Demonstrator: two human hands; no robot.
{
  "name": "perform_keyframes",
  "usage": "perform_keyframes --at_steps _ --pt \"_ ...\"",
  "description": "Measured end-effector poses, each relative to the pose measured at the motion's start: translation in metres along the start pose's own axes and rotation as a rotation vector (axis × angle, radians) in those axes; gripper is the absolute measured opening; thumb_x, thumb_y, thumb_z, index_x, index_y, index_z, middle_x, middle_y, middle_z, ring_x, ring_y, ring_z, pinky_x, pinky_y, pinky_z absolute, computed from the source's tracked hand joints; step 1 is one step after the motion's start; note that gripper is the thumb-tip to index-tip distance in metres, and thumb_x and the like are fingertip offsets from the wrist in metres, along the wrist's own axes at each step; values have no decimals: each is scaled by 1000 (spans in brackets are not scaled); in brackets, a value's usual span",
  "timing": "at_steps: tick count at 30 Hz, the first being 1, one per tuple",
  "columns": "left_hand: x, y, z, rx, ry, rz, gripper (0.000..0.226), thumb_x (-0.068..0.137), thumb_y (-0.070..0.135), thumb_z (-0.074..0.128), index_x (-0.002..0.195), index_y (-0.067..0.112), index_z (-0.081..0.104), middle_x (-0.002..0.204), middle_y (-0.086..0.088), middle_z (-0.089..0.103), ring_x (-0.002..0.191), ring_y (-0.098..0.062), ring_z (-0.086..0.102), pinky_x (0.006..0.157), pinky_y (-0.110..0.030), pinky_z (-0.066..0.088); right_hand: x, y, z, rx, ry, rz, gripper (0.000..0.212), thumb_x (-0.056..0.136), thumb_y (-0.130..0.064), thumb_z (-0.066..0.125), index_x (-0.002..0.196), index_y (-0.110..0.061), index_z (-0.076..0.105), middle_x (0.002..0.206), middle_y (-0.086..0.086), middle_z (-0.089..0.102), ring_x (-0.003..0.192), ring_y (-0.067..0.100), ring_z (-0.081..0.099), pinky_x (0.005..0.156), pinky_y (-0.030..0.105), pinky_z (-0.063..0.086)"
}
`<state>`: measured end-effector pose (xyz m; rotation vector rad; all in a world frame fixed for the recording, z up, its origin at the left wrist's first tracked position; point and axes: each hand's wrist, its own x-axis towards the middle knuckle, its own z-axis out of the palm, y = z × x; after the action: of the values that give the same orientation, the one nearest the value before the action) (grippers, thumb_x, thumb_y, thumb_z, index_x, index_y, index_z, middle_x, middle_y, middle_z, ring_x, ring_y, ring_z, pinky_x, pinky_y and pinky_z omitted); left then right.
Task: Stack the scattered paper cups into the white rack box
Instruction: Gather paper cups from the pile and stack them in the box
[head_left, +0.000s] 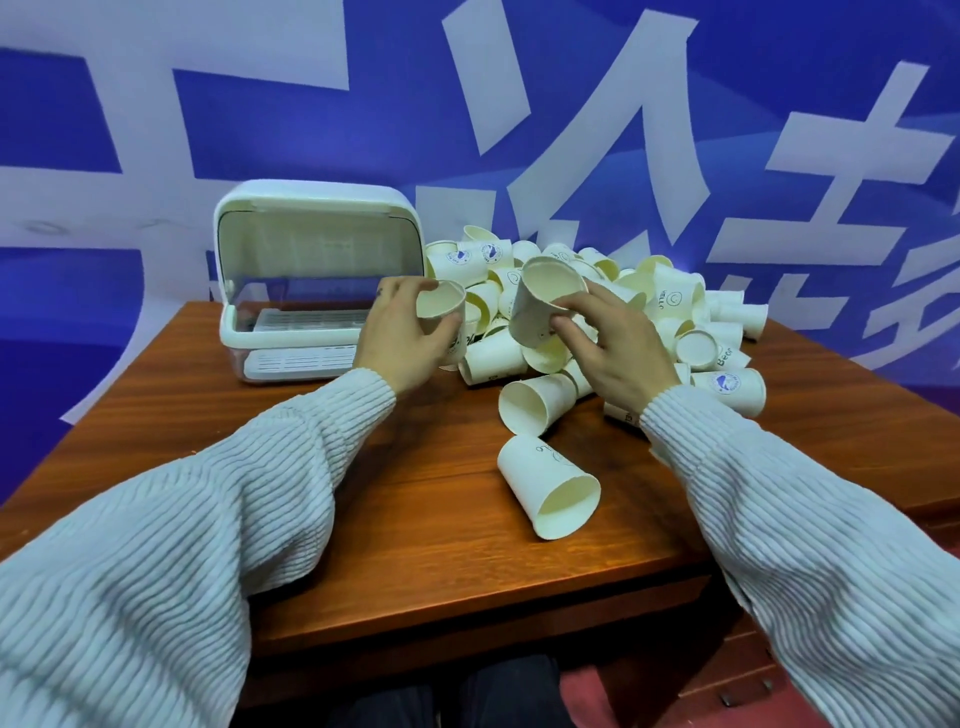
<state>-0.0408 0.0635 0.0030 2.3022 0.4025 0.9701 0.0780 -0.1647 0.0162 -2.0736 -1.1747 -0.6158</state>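
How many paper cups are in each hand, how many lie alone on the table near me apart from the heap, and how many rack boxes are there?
Cups in the left hand: 1
Cups in the right hand: 1
Cups lying alone near the table's front: 1
White rack box: 1
Total: 4, with the heap too jumbled to count.

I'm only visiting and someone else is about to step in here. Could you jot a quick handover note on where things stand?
Left hand: holds one paper cup, mouth up.
Right hand: holds a second cup, tilted.
White rack box: at the far left of the table, lid up, no cups visible inside.
Pile of cups: to the right of the box, with two strays nearer.
Done: nothing stacked yet. Left: nearly all.
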Motion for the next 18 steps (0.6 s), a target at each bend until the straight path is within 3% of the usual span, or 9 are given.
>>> perform_keyframes --at_steps 6,12,18 --pt "5 -12 -16 18 34 -12 47 92 36 68 133 15 58 133 -7 50 123 -25 53 98 -26 34 14 -7 23 0 -53 13 27 105 -35 41 115 -21 62 107 -3 66 99 23 61 87 49 50" --pt "8 -23 -36 44 147 -55 46 92 38 67 132 16 58 135 -7 49 121 -26 54 102 -32 39 38 -23 47 58 -32 30 19 102 -36 56 111 -25 68 108 -9 72 102 16 67 88 45 54" --pt "17 -38 -64 23 281 -101 46 93 34 68 134 16 56 138 -4 48 125 -20 52 98 -22 32 78 -54 79 88 -26 75 22 107 -37 48 114 -24 65 99 -10 69 94 20 66 82 40 51"
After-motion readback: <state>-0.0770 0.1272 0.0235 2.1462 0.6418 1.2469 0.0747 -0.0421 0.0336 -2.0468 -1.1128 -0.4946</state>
